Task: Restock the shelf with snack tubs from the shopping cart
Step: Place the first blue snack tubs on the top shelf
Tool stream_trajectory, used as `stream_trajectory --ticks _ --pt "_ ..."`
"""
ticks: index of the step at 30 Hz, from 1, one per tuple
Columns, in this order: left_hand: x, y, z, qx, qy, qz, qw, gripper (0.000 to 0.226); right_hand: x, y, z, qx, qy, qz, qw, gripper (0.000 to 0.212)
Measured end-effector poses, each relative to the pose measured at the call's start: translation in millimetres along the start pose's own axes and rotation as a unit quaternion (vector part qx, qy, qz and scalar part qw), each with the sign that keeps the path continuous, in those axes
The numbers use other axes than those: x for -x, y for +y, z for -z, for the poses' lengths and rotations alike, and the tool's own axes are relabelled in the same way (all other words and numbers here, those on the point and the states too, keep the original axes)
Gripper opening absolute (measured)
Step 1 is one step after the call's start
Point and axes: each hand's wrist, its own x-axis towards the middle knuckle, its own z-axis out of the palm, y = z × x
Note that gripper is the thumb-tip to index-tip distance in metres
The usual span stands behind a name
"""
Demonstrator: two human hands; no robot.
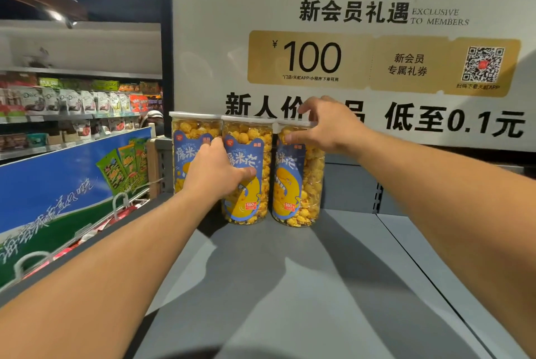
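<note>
Three clear popcorn tubs with blue and yellow labels stand upright on the grey shelf (333, 266). The left tub (185, 138) is at the shelf's back left. My left hand (216, 168) wraps the side of the middle tub (252, 199), thumb across its label. My right hand (324, 125) grips the top of the right tub (298, 190) at its white lid. The tubs stand close side by side. The shopping cart is not in view.
A large white promotional sign (362, 48) forms the wall behind the tubs. To the left, a blue and green banner (58, 190) fronts a lower display, with stocked snack shelves (72, 103) behind it. A seam (412, 257) divides the grey shelf on the right.
</note>
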Motion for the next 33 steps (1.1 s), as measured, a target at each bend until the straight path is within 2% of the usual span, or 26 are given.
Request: stream_trajectory --ticks 7,11,18,25,29,31,33 --pt "1.5 -1.6 1.2 -0.015 0.006 -0.009 1.0 0.065 5.5 5.1 23.2 -0.041 -0.065 -0.002 0.997 0.039" --pt "2.7 -0.4 0.1 -0.019 0.009 -0.009 1.0 0.064 12.1 18.3 26.5 -0.14 -0.055 -0.006 0.989 0.031" --pt "5.5 0.8 -1.8 -0.045 0.02 -0.005 0.999 0.068 7.9 15.9 10.7 -0.116 -0.011 -0.005 0.993 0.024" --pt "5.5 4.4 0.4 -0.048 0.004 0.005 0.999 0.067 18.4 8.2 -0.2 -0.035 0.04 -0.015 0.998 0.033" --pt "10.0 7.9 20.2 -0.054 0.018 -0.006 0.998 0.065 33.8 -5.1 1.8 0.037 0.005 -0.014 0.999 0.066" --pt "17.1 11.5 38.2 -0.064 0.027 -0.005 0.998 0.068 41.9 -13.6 8.4 0.053 0.01 -0.008 0.998 0.067" --pt "29.3 16.1 57.0 -0.079 0.033 -0.005 0.996 0.07 50.5 -23.2 17.7 0.07 -0.004 -0.017 0.997 0.059"
